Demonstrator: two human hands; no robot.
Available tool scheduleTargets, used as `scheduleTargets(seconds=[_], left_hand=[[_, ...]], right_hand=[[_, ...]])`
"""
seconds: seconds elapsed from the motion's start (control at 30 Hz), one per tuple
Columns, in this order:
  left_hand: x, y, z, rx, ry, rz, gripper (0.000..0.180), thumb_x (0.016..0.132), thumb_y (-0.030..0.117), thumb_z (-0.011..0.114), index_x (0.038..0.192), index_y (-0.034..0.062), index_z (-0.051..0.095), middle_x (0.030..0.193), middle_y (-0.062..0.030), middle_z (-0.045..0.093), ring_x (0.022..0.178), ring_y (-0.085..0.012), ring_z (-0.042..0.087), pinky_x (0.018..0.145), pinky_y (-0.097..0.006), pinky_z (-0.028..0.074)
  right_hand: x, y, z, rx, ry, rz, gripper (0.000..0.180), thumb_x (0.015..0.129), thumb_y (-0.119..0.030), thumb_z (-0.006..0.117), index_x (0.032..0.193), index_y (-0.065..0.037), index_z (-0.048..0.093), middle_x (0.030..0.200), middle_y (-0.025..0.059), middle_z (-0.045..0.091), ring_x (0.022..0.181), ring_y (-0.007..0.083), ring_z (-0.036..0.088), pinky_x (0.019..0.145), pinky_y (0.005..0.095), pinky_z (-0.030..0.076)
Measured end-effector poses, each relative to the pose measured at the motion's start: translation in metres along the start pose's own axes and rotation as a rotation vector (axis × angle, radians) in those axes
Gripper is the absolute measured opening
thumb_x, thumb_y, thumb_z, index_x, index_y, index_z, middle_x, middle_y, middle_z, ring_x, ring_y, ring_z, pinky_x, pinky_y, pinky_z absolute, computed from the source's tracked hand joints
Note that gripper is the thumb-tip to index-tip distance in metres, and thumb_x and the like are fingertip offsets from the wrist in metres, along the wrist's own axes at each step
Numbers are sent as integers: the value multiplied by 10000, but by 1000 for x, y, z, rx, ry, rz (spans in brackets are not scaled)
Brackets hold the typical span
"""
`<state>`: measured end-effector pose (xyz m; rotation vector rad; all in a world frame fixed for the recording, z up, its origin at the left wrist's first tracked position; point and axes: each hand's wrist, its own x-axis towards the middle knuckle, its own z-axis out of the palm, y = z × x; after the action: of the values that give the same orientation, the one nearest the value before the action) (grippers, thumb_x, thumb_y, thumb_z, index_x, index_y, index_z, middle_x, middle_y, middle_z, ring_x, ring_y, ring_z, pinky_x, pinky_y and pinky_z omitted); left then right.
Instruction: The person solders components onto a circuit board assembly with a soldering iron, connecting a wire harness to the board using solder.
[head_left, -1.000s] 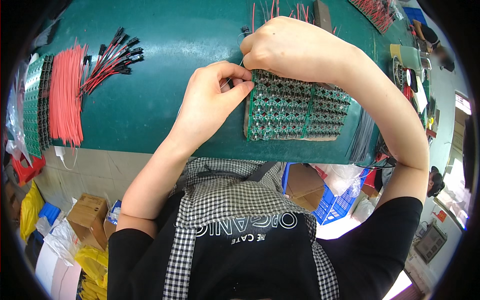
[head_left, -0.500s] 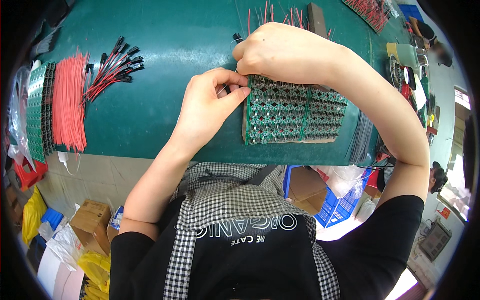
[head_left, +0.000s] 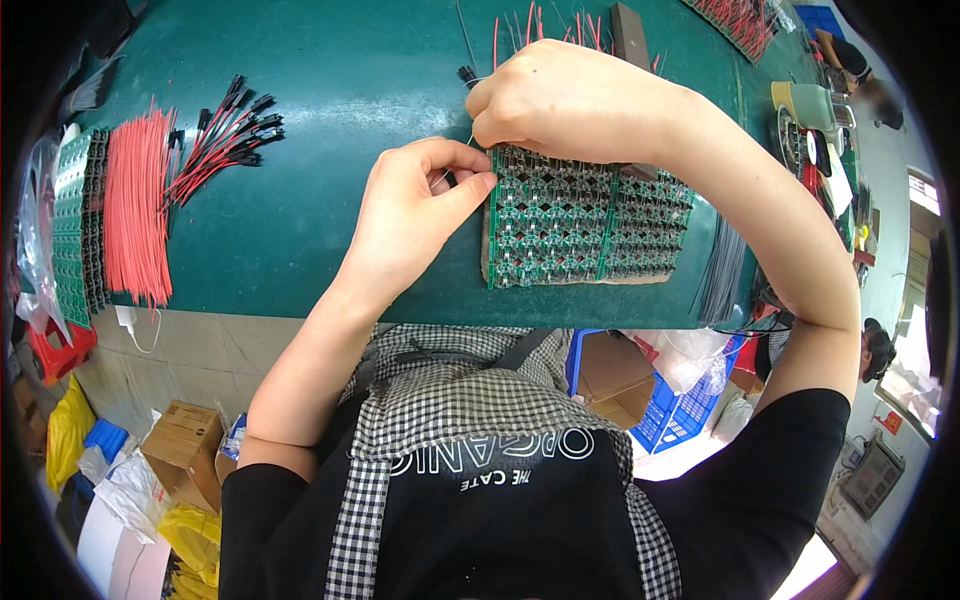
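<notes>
While the left hand [head_left: 415, 215] pinches a thin wire at the green circuit panel [head_left: 585, 232] edge, the right hand [head_left: 570, 100] curls closed just beyond it, contents hidden; the panel looks light, stiff, snappable, best held by its rim

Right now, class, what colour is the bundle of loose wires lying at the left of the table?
The wires are red, seen in the head view.

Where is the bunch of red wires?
In the head view, the bunch of red wires lies on the green table at the person's far left, between green board strips and black-tipped wires.
</notes>
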<state>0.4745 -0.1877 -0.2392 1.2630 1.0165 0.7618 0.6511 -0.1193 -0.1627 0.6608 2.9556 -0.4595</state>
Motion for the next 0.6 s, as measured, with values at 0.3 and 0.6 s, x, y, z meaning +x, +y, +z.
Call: scheduleTargets(seconds=[0.3,0.6], left_hand=[[0,-2,-2,19,3,41,145,793,53,676,905,-38,679,710,-6,599,584,-38,446,538,-206,387],[-1,1,-2,21,5,23,141,788,60,676,895,-31,682,713,-2,595,582,-38,443,537,-208,384]], right_hand=[[2,-2,-2,-5,-48,15,45,677,-36,647,713,-9,641,741,107,600,732,298,643,649,398,516],[2,-5,-4,-8,-23,8,64,677,-37,651,732,-5,648,744,105,599,743,292,647,656,393,520]])
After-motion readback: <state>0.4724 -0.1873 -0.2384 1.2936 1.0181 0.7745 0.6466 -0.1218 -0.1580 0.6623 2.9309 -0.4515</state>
